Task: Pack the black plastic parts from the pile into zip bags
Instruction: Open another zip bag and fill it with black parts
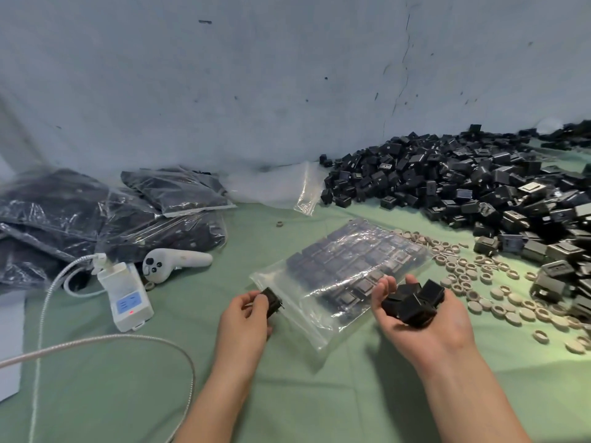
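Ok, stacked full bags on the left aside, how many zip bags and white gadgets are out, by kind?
Part-filled zip bag: 1
Empty zip bag: 1
White controller: 1
White cabled box: 1
Total: 4

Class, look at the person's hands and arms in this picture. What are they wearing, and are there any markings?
Both the left hand and the right hand are bare: no gloves, and no rings that show. The left forearm and right forearm are bare too, with no sleeve, watch or bracelet in view, and no markings.
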Demonstrator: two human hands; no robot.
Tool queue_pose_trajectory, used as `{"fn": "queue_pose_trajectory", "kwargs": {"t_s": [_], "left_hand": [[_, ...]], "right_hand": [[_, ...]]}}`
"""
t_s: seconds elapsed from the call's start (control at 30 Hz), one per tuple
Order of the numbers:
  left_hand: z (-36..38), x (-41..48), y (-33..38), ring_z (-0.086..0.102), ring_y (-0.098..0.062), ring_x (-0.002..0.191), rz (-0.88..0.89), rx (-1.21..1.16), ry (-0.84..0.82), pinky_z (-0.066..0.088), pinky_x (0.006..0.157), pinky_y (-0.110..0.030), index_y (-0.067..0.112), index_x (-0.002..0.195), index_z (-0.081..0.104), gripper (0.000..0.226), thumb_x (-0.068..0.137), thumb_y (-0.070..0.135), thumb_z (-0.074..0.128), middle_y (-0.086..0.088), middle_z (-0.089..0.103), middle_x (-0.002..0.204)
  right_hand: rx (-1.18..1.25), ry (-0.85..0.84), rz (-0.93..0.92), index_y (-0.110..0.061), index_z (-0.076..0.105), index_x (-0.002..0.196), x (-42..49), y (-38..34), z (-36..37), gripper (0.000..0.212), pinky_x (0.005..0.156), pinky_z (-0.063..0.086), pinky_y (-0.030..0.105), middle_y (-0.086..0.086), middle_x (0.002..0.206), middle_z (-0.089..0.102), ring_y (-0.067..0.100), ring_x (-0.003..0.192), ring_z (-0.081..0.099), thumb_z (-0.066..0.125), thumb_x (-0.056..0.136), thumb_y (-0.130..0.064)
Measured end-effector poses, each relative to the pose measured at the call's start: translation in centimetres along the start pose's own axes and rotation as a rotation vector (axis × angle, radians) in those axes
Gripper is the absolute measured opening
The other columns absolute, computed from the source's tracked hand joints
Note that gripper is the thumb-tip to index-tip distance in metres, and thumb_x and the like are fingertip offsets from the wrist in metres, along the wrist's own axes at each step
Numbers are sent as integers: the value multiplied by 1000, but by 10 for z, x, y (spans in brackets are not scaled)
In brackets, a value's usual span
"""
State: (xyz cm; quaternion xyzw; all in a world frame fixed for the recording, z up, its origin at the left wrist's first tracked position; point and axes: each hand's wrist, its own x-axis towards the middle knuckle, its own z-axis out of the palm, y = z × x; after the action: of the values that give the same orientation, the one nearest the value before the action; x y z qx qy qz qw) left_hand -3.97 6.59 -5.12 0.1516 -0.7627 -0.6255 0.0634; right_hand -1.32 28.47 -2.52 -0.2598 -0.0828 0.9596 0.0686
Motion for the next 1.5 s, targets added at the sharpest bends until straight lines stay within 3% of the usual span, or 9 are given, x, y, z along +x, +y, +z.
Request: {"fn": "queue_pose_trajectory", "kwargs": {"t_s": [0.1,0.23,0.37,0.5,0.77,0.97,1.3,1.4,1.5], "left_hand": [[2,-3,-2,61,-23,110,240,356,-46,47,99,-40,23,116,65,23,101,23,47,0,70,113],[5,-2,-5,48,-28,113,340,629,-11,38,88,-37,25,125,55,30,102,39,44,7,57,96],[0,7,-6,49,-26,113,376,630,93,37,94,-38,19,118,58,28,100,38,50,-1,59,114],[-7,-4,-13,50,-22,100,430,626,67,39,88,-36,26,94,59,7,97,30,54,7,59,98],[-1,-4,-23,33,-9,129,600,980,-118,26,100,-27,36,128,50,34,101,48,34,19,42,142],[9,13,-25,25,-11,138,607,1087,-156,22,107,-31,38,148,35,49,101,50,25,13,38,147],[19,35,-22,25,-20,138,582,1158,-165,22,107,-38,38,154,23,56,102,57,18,11,20,163],[17,32,-23,34,-20,134,585,1091,-127,26,103,-36,36,148,39,47,103,46,29,7,33,157],[7,19,-17,54,-24,104,616,812,28,36,87,-36,24,97,67,22,93,14,48,1,61,112]], "right_hand": [[-11,-10,4,-12,54,101,0,1,0,19,69,53,38,16,96,57,27,80,57,38,97,-22],[-32,-14,9,-13,55,100,0,3,0,20,65,53,36,16,94,59,27,78,59,37,96,-20],[-38,-23,11,-13,56,102,0,4,0,21,64,54,35,17,91,61,27,79,59,38,97,-21],[-45,-27,9,-14,56,102,1,3,1,20,65,53,36,17,92,61,27,80,60,38,97,-21],[-47,-28,19,-14,57,97,4,5,3,21,65,53,35,14,97,60,26,81,60,38,97,-21],[-50,-29,18,-13,58,98,4,3,2,22,63,54,34,14,97,62,26,79,61,39,97,-23],[-75,-89,43,-12,62,91,6,2,3,23,60,54,31,10,90,65,24,74,61,41,94,-21],[-89,-103,67,-13,61,90,6,4,4,21,60,53,29,9,89,64,23,71,61,41,90,-19],[-111,-108,100,-15,62,90,6,6,4,22,58,51,26,7,89,64,21,69,60,41,90,-21]]}}
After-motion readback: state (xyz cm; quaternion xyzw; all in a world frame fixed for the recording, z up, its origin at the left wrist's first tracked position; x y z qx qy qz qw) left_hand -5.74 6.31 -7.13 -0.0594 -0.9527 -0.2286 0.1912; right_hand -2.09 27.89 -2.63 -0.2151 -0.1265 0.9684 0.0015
